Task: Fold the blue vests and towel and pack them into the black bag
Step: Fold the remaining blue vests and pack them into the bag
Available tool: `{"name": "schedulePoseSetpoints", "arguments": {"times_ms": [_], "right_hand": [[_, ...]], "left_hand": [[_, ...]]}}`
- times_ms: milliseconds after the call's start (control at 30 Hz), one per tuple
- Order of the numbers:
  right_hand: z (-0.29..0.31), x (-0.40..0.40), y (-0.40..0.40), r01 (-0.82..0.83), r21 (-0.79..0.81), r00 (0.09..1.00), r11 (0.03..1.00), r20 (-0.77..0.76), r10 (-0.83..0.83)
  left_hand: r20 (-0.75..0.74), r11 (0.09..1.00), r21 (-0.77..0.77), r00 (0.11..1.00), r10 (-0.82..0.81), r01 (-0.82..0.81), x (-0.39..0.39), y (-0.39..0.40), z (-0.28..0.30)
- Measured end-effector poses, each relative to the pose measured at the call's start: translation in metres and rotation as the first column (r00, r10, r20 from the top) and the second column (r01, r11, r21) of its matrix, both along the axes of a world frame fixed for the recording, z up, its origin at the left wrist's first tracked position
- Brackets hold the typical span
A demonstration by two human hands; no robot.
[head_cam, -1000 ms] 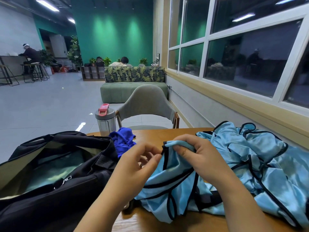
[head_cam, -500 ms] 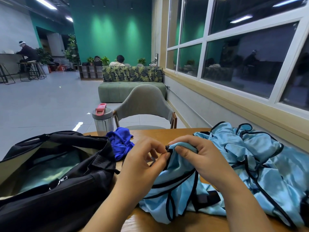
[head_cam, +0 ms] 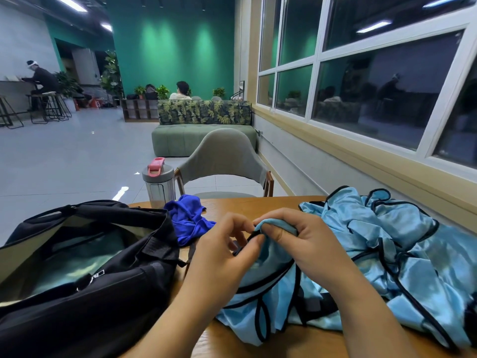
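Observation:
A crumpled heap of light blue vests [head_cam: 387,254] with black trim covers the right side of the wooden table [head_cam: 247,205]. My right hand [head_cam: 307,244] grips a bunched top edge of one vest. My left hand [head_cam: 224,257] pinches the black trim of that same edge right beside it, fingertips almost touching the right thumb. The black bag [head_cam: 85,275] lies open on the left, a pale lining and something light green showing inside. A dark blue towel [head_cam: 188,220] lies crumpled behind the bag's right end.
A grey bottle with a pink lid [head_cam: 158,182] stands at the table's far edge, left of a grey chair [head_cam: 222,156]. A window wall runs along the right. Open floor, a green sofa and seated people lie beyond.
My left hand has closed in on the vest edge from the left and now pinches its trim beside the right hand. The view has shifted slightly; the vest pile and bag stay put.

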State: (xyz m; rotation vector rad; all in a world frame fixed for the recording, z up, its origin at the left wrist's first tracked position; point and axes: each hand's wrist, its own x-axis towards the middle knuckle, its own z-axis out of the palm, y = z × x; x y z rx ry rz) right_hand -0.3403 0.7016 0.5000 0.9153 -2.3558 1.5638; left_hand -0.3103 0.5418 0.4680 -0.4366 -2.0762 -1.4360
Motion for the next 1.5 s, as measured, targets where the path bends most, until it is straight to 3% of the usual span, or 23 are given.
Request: {"name": "schedulePoseSetpoints", "arguments": {"times_ms": [100, 233, 367, 533, 700, 900, 1000, 1100, 1167, 1267, 1367, 1500], "right_hand": [[0.011, -0.005, 0.001, 0.138, 0.252, 0.986, 0.958, -0.130, -0.108], [0.035, -0.005, -0.006, 0.315, 0.617, 0.943, 0.721, -0.289, -0.165], [0.048, -0.003, -0.013, 0.344, 0.700, 0.939, 0.626, -0.261, -0.224], [0.046, -0.004, -0.013, 0.288, 0.677, 0.958, 0.677, -0.202, -0.205], [0.049, -0.006, -0.007, 0.235, 0.568, 0.968, 0.789, -0.212, -0.136], [0.063, -0.030, 0.000, 0.236, 0.289, 0.948, 0.928, -0.280, -0.153], [0.086, -0.046, 0.002, 0.231, 0.090, 0.943, 0.969, -0.267, -0.200], [0.123, -0.058, 0.000, 0.219, -0.070, 0.932, 0.973, -0.281, -0.229], [0.144, -0.065, -0.003, 0.196, -0.145, 0.930, 0.970, -0.285, -0.231], [0.166, -0.074, -0.009, 0.152, -0.244, 0.949, 0.958, -0.234, -0.210], [0.181, -0.079, -0.010, 0.078, -0.309, 0.980, 0.948, -0.151, -0.130], [0.199, -0.074, -0.013, -0.022, -0.348, 0.991, 0.937, -0.134, -0.027]], "left_hand": [[0.050, 1.000, -0.013, 0.999, 0.015, -0.014, -0.004, -0.001, 0.002], [0.072, 0.986, -0.154, 0.994, 0.081, -0.070, -0.013, 0.000, 0.010], [0.065, 0.962, -0.264, 0.994, 0.092, -0.072, -0.022, 0.001, 0.017], [0.107, 0.966, -0.257, 0.993, 0.040, -0.012, -0.027, 0.001, 0.021], [0.245, 0.924, -0.309, 0.958, -0.151, 0.224, -0.035, -0.003, 0.019], [0.188, 0.888, -0.287, 0.930, -0.317, 0.360, -0.033, -0.001, 0.055], [0.253, 0.894, -0.255, 0.918, -0.307, 0.369, -0.033, -0.010, 0.085], [0.356, 0.876, -0.376, 0.920, -0.163, 0.301, -0.068, -0.022, 0.108], [0.462, 0.824, -0.428, 0.873, -0.153, 0.371, -0.089, -0.034, 0.112], [0.450, 0.771, -0.494, 0.877, -0.170, 0.403, -0.091, -0.021, 0.133], [0.421, 0.786, -0.453, 0.878, -0.228, 0.422, -0.063, -0.007, 0.152], [0.253, 0.810, -0.459, 0.927, -0.276, 0.366, -0.052, -0.005, 0.151]]}}
